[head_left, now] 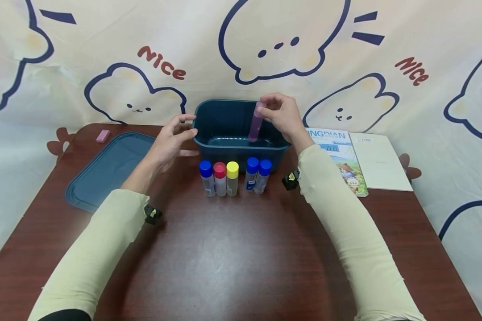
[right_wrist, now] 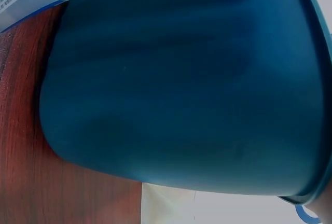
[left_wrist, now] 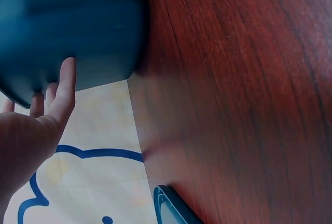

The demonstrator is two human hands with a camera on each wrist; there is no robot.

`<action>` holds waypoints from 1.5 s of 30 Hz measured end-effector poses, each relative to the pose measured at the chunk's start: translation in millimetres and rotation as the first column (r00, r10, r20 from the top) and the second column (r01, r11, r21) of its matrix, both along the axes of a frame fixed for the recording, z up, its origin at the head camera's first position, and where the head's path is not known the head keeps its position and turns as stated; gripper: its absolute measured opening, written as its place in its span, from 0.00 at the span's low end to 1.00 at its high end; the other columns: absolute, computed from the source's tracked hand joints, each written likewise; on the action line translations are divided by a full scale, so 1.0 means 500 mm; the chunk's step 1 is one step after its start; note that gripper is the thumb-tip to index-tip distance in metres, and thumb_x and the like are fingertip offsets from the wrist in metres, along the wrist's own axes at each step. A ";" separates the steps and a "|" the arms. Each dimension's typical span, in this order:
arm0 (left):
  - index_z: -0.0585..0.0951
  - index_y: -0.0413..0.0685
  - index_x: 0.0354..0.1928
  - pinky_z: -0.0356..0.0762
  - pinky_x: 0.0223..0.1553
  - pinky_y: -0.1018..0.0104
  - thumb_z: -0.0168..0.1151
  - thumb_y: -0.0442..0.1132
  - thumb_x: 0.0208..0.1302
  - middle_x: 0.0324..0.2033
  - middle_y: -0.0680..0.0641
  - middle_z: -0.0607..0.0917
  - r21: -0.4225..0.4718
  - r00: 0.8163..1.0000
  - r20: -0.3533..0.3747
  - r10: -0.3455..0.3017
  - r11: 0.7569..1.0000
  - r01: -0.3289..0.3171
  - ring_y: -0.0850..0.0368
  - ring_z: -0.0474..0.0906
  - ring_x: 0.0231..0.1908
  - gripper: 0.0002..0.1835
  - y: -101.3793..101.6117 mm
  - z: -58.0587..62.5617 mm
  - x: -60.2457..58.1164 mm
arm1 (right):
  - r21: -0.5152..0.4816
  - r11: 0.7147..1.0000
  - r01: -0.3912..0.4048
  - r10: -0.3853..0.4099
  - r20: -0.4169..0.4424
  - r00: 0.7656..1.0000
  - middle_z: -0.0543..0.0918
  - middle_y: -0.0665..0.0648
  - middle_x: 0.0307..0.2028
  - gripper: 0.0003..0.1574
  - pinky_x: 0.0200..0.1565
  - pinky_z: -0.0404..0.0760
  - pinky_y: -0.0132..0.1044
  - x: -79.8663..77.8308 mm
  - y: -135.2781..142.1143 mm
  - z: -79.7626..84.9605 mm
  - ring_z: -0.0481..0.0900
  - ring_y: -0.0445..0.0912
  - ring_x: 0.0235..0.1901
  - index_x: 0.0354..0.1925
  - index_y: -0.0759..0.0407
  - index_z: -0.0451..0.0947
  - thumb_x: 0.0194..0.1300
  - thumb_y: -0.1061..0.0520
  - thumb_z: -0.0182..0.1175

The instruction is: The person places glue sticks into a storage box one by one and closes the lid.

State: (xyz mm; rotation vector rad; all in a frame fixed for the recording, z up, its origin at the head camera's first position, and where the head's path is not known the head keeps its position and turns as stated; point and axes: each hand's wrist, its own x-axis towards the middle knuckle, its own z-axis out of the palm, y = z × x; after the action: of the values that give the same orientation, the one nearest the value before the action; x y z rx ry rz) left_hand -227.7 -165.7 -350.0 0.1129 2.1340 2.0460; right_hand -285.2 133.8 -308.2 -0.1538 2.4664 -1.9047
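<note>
meanwhile, i am pinching the top of a purple tube [head_left: 256, 122] with my right hand [head_left: 283, 117], hanging it tilted over the open blue bin [head_left: 209, 117] at the back of the worktop [head_left: 233, 249], its lower end inside the rim. my left hand [head_left: 169, 142] is resting with fingers spread and relaxed against the bin's left wall, holding nothing. five capped tubes [head_left: 233, 177] are standing in a row just in front of the bin. since i am gripping only the tip, the tube could slip, and my right forearm could topple the row.
</note>
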 end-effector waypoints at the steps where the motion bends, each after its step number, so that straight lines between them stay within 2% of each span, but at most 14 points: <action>1: 0.65 0.54 0.72 0.83 0.49 0.48 0.57 0.42 0.76 0.69 0.42 0.64 0.000 1.000 -0.001 0.000 1.000 0.000 0.40 0.66 0.67 0.26 0.000 0.000 0.000 | 0.012 1.000 -0.002 0.002 0.005 1.000 0.79 0.60 0.54 0.21 0.57 0.81 0.39 -0.001 -0.001 0.000 0.77 0.50 0.52 0.60 0.64 0.78 0.70 0.62 0.65; 12: 0.65 0.54 0.71 0.83 0.49 0.48 0.57 0.42 0.76 0.69 0.41 0.64 0.002 1.000 -0.001 -0.001 1.000 0.001 0.40 0.65 0.67 0.26 -0.003 0.000 -0.003 | 0.114 0.992 -0.052 0.049 0.022 0.999 0.80 0.62 0.54 0.21 0.59 0.79 0.37 -0.012 -0.009 -0.003 0.78 0.52 0.51 0.60 0.66 0.77 0.70 0.65 0.63; 25: 0.65 0.55 0.71 0.84 0.48 0.49 0.58 0.43 0.75 0.69 0.41 0.64 -0.001 1.000 -0.008 -0.007 1.000 0.007 0.41 0.66 0.66 0.27 -0.001 0.002 -0.005 | 0.181 0.982 -0.054 0.039 0.085 0.996 0.79 0.62 0.56 0.20 0.58 0.78 0.36 -0.021 -0.013 -0.004 0.76 0.51 0.51 0.59 0.66 0.77 0.70 0.65 0.62; 33: 0.65 0.55 0.71 0.83 0.49 0.49 0.58 0.42 0.76 0.69 0.41 0.64 0.003 1.000 0.000 -0.009 1.000 0.009 0.42 0.66 0.66 0.26 -0.002 -0.004 -0.005 | 0.190 0.980 -0.052 0.027 0.128 0.991 0.80 0.61 0.56 0.20 0.60 0.77 0.38 -0.023 -0.016 -0.009 0.76 0.51 0.52 0.60 0.65 0.77 0.71 0.65 0.62; 45: 0.65 0.55 0.71 0.83 0.49 0.48 0.57 0.42 0.76 0.69 0.41 0.63 0.009 1.000 0.001 -0.012 1.000 0.012 0.41 0.65 0.67 0.26 -0.003 -0.002 -0.004 | 0.201 0.978 -0.047 0.025 0.106 0.994 0.80 0.61 0.57 0.21 0.62 0.76 0.38 -0.021 -0.015 -0.009 0.77 0.51 0.54 0.60 0.65 0.77 0.70 0.65 0.63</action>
State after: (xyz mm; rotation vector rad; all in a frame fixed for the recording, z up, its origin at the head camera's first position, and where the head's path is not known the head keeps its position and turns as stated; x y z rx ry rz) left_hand -229.7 -167.3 -351.1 0.1260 2.1187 2.0482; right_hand -296.0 126.1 -312.7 -0.0925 2.5494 -1.5906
